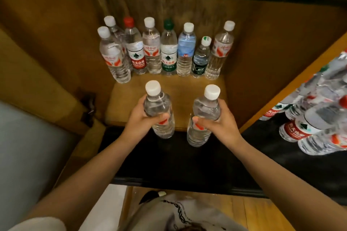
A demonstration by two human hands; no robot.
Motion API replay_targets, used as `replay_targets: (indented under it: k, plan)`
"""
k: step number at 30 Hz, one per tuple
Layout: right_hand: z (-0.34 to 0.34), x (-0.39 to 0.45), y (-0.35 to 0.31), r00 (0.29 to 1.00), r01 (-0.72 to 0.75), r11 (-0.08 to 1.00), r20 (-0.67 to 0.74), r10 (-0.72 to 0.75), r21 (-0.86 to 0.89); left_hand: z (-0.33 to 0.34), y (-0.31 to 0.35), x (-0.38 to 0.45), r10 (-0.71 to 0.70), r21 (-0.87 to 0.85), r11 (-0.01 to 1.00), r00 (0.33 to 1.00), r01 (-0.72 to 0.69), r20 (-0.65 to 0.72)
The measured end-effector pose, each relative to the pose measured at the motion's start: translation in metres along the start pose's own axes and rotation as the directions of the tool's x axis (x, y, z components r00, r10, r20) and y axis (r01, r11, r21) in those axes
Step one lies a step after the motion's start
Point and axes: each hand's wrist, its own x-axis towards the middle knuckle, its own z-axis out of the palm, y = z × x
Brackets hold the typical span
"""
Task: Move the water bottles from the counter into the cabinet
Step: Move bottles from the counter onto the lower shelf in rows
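Left hand: the left hand (145, 118) grips the left bottle (159, 110) around its middle, fingers curled round the far side and thumb across the label.
Right hand: the right hand (218, 121) grips the right bottle (203, 116) the same way, thumb on the red label mark.
Held bottles: both are clear with white caps, roughly upright, caps tipped away from the person, held apart over the front edge of the cabinet shelf (187, 88).
Cabinet: a wooden compartment with its door (293, 82) swung open on the right.
Stored row: eight bottles (169, 52) stand upright in a row at the back of the shelf, touching or just beside one another, with white, red and green caps.
Worktop bottles: more bottles (317, 118) crowd the right edge, blurred.
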Motion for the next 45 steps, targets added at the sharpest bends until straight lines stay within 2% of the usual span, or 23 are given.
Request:
replay_targets:
  k: [5,11,17,35,40,45]
  plan:
    - [0.027,0.034,-0.023,0.999,0.026,0.999,-0.019,-0.025,0.025,-0.022,0.007,0.021,0.051,0.04,0.998,0.996,-0.048,-0.068]
    - [0.061,0.06,-0.026,0.999,0.021,0.998,-0.028,-0.02,0.053,-0.038,-0.004,0.045,0.021,0.091,0.996,0.989,-0.008,-0.144]
    - [0.087,0.082,-0.029,0.996,0.04,0.998,-0.079,-0.037,0.041,-0.047,-0.004,0.077,0.024,0.067,0.998,0.98,-0.011,-0.199]
    - [0.145,0.172,-0.057,0.988,0.072,0.997,-0.142,-0.066,0.037,-0.077,0.011,0.168,0.004,0.031,1.0,0.976,0.003,-0.216]
    - [0.146,0.179,-0.062,0.995,0.048,0.996,-0.095,-0.041,0.074,-0.077,0.006,0.17,0.02,0.042,0.999,0.964,-0.009,-0.265]
    - [0.141,0.176,-0.062,0.999,0.043,0.996,-0.037,-0.04,0.076,-0.07,-0.004,0.158,-0.038,-0.053,0.998,0.927,0.02,-0.373]
